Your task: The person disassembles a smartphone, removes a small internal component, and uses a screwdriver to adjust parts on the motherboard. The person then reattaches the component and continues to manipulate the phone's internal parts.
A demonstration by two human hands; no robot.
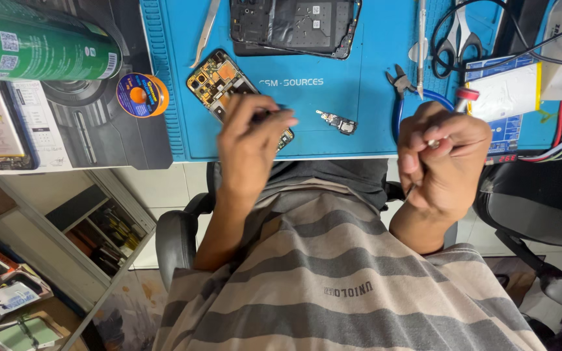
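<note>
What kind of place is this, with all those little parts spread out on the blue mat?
It looks like a phone repair bench. An opened phone with bare circuit boards lies on a blue work mat, under the left hand. Tweezers, small cutters and a reel of solder wick lie around it.

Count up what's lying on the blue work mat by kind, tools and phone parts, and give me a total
On the blue rubber work mat:
Opened phone bodies: 2, the black back housing and the exposed gold-and-black board frame
Small loose black circuit modules: 1
Silver metal tweezers: 2
Blue-handled cutting pliers: 1
Black-handled scissors: 1
Total: 7
</note>
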